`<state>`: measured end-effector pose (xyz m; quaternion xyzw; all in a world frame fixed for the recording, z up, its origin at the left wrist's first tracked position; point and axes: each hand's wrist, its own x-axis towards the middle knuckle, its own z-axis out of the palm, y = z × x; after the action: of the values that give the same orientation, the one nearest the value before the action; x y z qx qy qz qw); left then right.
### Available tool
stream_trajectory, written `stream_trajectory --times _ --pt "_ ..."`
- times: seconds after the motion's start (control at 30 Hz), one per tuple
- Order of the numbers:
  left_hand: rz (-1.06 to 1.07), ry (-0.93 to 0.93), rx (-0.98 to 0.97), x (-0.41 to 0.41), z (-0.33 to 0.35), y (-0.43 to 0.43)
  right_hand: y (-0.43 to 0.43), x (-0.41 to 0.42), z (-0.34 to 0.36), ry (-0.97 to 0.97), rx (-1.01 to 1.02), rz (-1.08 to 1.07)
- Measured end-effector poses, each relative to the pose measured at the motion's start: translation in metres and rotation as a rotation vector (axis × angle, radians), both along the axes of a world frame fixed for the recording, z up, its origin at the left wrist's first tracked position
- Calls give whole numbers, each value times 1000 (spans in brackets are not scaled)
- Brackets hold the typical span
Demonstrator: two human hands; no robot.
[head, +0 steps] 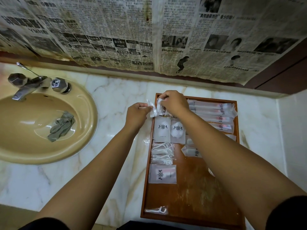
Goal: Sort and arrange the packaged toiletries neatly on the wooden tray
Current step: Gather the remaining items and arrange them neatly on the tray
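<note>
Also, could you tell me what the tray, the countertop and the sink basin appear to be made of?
Wooden tray: reddish-brown wood, visible grain, varnish worn with pale scuffs. Countertop: polished marble or a marble look, white with tan veins, glossy reflections. Sink basin: likely glazed ceramic, beige, smooth with bright highlights.

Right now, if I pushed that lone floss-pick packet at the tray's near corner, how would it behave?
The floss-pick packet looks thin and flat, so probably light. Its glossy clear wrap would likely slide over the wooden tray, crinkling rather than staying stiff. Lying flat, it shouldn't roll.
</note>
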<state>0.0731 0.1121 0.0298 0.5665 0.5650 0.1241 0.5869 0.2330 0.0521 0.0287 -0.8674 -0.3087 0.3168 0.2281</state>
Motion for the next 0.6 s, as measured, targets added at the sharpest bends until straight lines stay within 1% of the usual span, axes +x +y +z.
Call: stream_trajectory --times 0.17,0.23,0.3,0.33,0.43,0.47,0.5,0.53,0.6 --pt "-56 -11 2 22 -5 5 -20 7 1 37 56 -110" --pt "-81 -19 3 28 -7 6 -29 7 1 116 101 -138" --pt "-101 -40 -14 31 -4 5 -35 4 4 243 148 -160" --pt "-108 -58 -33 32 -2 4 -37 2 6 348 165 -184" --pt "-107 -103 -102 30 -2 1 -44 -1 14 758 195 -281" --pt "-112 -106 -100 28 -3 0 -45 -1 15 864 201 -296" --pt "-119 -111 -89 26 -3 -1 -46 -1 16 929 204 -300" --pt "-125 -117 -77 25 -4 -2 -47 -3 17 947 204 -297" --pt "-107 -141 -67 22 -4 -5 -48 -4 18 921 208 -296"
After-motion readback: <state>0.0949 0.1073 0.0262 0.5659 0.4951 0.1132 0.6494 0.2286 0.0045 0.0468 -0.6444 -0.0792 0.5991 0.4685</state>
